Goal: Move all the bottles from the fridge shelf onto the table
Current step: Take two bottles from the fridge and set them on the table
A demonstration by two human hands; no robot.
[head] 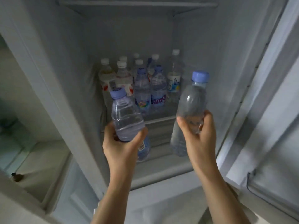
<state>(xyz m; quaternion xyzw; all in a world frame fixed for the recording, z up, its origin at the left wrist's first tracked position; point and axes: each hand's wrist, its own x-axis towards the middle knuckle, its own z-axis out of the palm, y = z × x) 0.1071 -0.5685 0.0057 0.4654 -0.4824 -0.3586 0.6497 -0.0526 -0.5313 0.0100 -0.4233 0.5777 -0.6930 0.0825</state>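
I face an open fridge. My left hand grips a clear water bottle with a blue cap around its middle, in front of the shelf. My right hand grips a second blue-capped water bottle the same way, to the right. Both bottles are upright and slightly tilted, off the shelf. Behind them, on the fridge shelf, stand several more bottles: two with blue caps in front, and several white-capped ones further back, one at the right.
The fridge's side walls close in left and right of the shelf. The open fridge door stands at the right. A side compartment with a small dark object lies at the left. An upper shelf spans the top.
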